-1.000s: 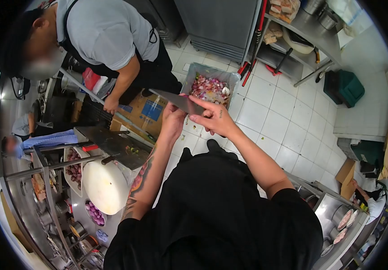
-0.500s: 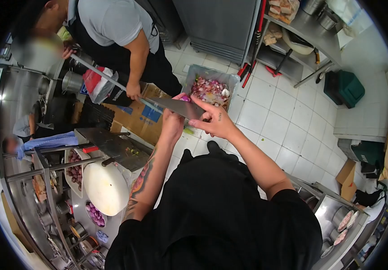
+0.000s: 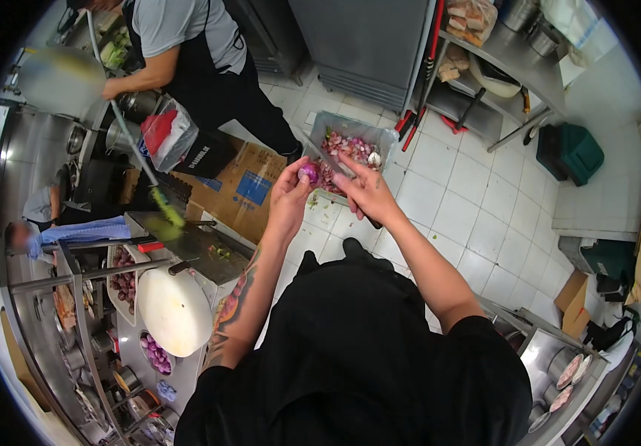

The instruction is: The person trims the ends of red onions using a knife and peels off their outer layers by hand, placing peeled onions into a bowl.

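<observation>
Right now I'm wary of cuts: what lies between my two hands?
In the head view, the purple onion, held in your left hand, and the blade of the knife, held in your right hand; the bin shows behind them.

Onion trimming, seen from the head. The left hand (image 3: pixel 289 195) holds a purple onion (image 3: pixel 308 173) between thumb and fingers. The right hand (image 3: pixel 370 195) grips a knife (image 3: pixel 326 154), its blade slanting away beside the onion; contact between the two cannot be told. Just beyond both hands, on the floor, stands a bin (image 3: pixel 390 138) containing onion scraps (image 3: pixel 350 144). Left of the left hand and nearer the body are a round white board (image 3: pixel 174 311), dark onions (image 3: pixel 122 276) and bright purple onions (image 3: pixel 156 353). Beyond the left hand, to its left, another person (image 3: pixel 180 33) holds a broom (image 3: pixel 128 134); its green end is blurred.
</observation>
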Action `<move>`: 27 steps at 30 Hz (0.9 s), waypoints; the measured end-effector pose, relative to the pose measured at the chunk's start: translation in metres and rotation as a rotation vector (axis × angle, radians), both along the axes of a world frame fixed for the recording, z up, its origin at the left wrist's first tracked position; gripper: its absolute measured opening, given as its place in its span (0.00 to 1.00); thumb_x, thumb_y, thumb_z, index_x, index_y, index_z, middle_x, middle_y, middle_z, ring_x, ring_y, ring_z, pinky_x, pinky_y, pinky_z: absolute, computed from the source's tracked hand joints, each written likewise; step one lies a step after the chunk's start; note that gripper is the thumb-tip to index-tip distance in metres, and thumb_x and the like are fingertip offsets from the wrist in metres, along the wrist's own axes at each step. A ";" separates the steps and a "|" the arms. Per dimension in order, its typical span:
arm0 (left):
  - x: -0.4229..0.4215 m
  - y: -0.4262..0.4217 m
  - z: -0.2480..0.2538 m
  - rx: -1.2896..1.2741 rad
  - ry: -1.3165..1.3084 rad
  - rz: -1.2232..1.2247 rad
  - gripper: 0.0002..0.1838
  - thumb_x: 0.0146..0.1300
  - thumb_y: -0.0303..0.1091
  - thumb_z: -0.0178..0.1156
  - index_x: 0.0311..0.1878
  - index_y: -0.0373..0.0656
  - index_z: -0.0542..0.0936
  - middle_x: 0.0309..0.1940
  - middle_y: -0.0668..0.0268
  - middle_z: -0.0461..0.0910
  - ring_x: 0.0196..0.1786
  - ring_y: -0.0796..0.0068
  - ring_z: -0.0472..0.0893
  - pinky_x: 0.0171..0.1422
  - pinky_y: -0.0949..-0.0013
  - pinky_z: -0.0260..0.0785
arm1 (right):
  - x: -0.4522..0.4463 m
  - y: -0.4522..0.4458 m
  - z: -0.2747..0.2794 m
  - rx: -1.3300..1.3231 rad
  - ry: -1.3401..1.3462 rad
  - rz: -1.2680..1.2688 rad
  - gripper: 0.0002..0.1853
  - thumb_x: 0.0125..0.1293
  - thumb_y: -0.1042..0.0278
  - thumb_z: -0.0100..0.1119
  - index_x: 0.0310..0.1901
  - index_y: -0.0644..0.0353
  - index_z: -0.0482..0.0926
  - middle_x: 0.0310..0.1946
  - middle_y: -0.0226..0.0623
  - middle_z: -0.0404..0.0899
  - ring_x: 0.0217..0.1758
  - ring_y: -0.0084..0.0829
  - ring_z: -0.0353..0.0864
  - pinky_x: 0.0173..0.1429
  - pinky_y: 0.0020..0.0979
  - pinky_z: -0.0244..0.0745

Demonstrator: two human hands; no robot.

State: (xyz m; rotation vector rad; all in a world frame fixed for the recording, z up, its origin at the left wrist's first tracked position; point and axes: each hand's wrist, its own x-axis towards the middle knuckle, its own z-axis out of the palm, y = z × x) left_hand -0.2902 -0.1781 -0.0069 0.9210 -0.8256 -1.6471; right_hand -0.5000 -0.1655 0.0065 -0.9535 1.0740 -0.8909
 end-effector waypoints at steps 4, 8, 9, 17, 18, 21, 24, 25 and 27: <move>0.007 0.002 -0.010 0.032 0.011 0.035 0.24 0.74 0.23 0.59 0.72 0.37 0.72 0.63 0.62 0.80 0.65 0.71 0.79 0.73 0.64 0.69 | 0.011 0.021 0.029 -0.156 0.111 0.104 0.44 0.70 0.55 0.73 0.83 0.50 0.60 0.18 0.27 0.77 0.16 0.16 0.70 0.20 0.25 0.66; 0.008 0.006 -0.006 0.039 0.031 0.061 0.26 0.72 0.21 0.59 0.72 0.37 0.72 0.63 0.62 0.80 0.64 0.71 0.80 0.73 0.65 0.70 | 0.014 0.021 0.030 -0.205 0.165 0.188 0.47 0.67 0.58 0.75 0.84 0.45 0.59 0.17 0.24 0.75 0.18 0.15 0.69 0.20 0.24 0.65; 0.009 0.007 -0.005 0.040 0.019 0.062 0.25 0.71 0.20 0.59 0.71 0.37 0.72 0.63 0.62 0.80 0.65 0.72 0.80 0.72 0.65 0.70 | 0.015 0.021 0.031 -0.206 0.164 0.189 0.47 0.67 0.58 0.75 0.84 0.45 0.59 0.17 0.24 0.75 0.18 0.15 0.69 0.20 0.24 0.65; 0.013 0.012 -0.015 0.008 0.007 0.064 0.24 0.72 0.20 0.60 0.70 0.37 0.73 0.62 0.64 0.80 0.64 0.72 0.79 0.72 0.68 0.70 | 0.016 0.026 0.029 -0.253 0.122 0.175 0.37 0.72 0.59 0.70 0.80 0.47 0.67 0.16 0.24 0.73 0.15 0.16 0.68 0.20 0.24 0.65; 0.014 0.011 -0.019 -0.012 -0.003 0.040 0.23 0.73 0.21 0.60 0.69 0.37 0.73 0.62 0.64 0.79 0.64 0.73 0.79 0.72 0.68 0.69 | 0.015 0.022 0.024 -0.251 0.122 0.174 0.37 0.72 0.59 0.70 0.80 0.47 0.67 0.16 0.24 0.73 0.15 0.16 0.68 0.20 0.24 0.65; 0.011 0.015 -0.009 -0.046 -0.009 0.005 0.23 0.74 0.25 0.61 0.70 0.37 0.72 0.64 0.62 0.79 0.65 0.71 0.79 0.74 0.66 0.68 | 0.008 0.009 0.006 -0.001 -0.041 0.024 0.39 0.71 0.56 0.72 0.80 0.53 0.67 0.19 0.30 0.79 0.15 0.18 0.71 0.18 0.25 0.67; 0.011 0.015 -0.002 -0.060 0.015 0.006 0.24 0.75 0.25 0.61 0.71 0.38 0.72 0.64 0.63 0.79 0.65 0.71 0.79 0.75 0.65 0.68 | 0.006 0.026 0.016 -0.084 0.041 0.069 0.41 0.70 0.55 0.72 0.81 0.54 0.65 0.18 0.29 0.78 0.15 0.17 0.72 0.19 0.25 0.68; 0.009 0.016 -0.001 -0.060 0.039 0.010 0.23 0.74 0.23 0.60 0.71 0.39 0.72 0.62 0.66 0.79 0.64 0.74 0.78 0.73 0.67 0.67 | 0.008 0.031 0.012 -0.161 0.051 0.111 0.44 0.69 0.54 0.74 0.82 0.54 0.63 0.18 0.28 0.79 0.16 0.17 0.72 0.21 0.25 0.68; 0.008 0.019 0.005 -0.038 0.036 0.010 0.25 0.73 0.22 0.60 0.72 0.40 0.72 0.62 0.66 0.79 0.64 0.74 0.78 0.73 0.67 0.67 | 0.013 0.036 0.021 -0.207 0.090 0.137 0.44 0.69 0.57 0.74 0.83 0.50 0.61 0.17 0.26 0.77 0.16 0.16 0.70 0.20 0.25 0.67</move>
